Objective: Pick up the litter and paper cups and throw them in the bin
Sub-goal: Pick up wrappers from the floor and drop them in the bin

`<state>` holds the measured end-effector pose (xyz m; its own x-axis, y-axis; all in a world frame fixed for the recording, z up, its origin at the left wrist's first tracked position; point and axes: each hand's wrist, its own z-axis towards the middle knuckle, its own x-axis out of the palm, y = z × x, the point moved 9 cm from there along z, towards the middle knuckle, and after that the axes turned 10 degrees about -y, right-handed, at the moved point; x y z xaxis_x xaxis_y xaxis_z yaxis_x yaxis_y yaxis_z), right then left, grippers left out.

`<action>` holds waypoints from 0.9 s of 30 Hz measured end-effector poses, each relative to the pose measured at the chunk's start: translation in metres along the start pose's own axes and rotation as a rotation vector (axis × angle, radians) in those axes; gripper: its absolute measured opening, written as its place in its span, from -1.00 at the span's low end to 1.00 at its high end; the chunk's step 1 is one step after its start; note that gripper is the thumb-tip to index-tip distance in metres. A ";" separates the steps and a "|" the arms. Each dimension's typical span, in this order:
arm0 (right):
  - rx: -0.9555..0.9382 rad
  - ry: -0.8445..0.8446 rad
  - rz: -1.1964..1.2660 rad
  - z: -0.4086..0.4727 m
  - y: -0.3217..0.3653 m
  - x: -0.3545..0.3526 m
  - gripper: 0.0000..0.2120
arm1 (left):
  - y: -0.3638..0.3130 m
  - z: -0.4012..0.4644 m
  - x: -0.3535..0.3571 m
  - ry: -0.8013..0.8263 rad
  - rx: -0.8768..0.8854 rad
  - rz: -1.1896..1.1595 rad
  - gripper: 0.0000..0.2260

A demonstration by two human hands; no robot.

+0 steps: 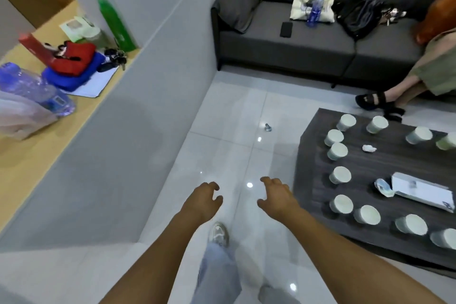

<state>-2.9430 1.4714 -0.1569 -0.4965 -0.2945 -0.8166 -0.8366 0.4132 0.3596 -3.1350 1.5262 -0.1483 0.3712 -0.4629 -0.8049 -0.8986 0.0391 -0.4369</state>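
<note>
Both hands reach forward over the tiled floor, palms down, fingers loosely curled and holding nothing: the left hand and the right hand hang side by side, apart from each other, just left of the dark tabletop.

On that tabletop stand paper cups, twelve that can be counted, all upright with open mouths; nothing shows inside them. They run along the left and near edges and across the far side, for example the far-left cup and the near cup; two at the right edge are cut off by the frame. A crumpled white paper scrap lies in the open middle between the cups. A white box lies flat to the right, with a crushed bluish wrapper touching its left end.

One small piece of litter sits alone on the floor, well beyond the hands, between the tabletop and the grey wall. The strip of floor between wall and tabletop is open. A grey sofa stands at the far side, bearing a cloth bag with one bottle in it. No bin can be seen.
</note>
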 end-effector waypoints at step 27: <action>0.364 -0.010 0.219 0.374 -0.033 -0.154 -0.42 | -0.155 0.450 -0.070 0.240 0.190 0.165 -0.67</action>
<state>-2.7523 1.8255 -0.2121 -0.6495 -0.1585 -0.7436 -0.5743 0.7432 0.3432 -2.9171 1.9510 -0.2047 0.1387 -0.6311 -0.7632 -0.8741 0.2842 -0.3939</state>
